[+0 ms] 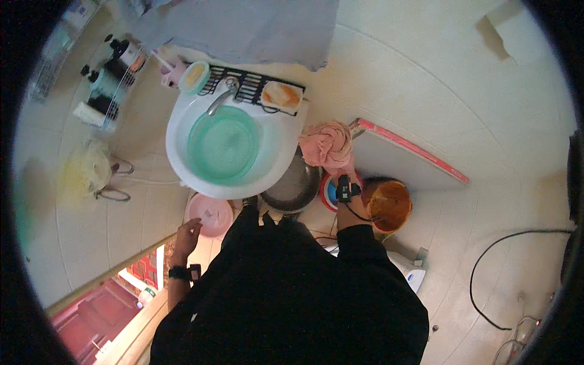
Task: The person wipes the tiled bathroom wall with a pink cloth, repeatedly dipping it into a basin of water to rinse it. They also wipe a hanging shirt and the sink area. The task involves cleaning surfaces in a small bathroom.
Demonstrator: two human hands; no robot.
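My right hand (345,166) holds up a bunched pink cloth (326,145), likely a towel, to the right of the white washbasin (178,150). The cloth covers most of its fingers. My left hand (188,235) hangs low on the left beside a pink plastic basin (210,214); its fingers are loosely bent, with nothing visible in them. A green plastic basin (223,146) sits inside the washbasin under the metal faucet (221,101). Whether it contains water is hard to tell.
Behind the faucet, a black rack (248,84) bears a soap dish (281,96). A green soap dish (195,77) stands at its left. Below are a dark round basin (294,185) and an orange bucket (389,205). A grey board (401,159) leans against the right wall.
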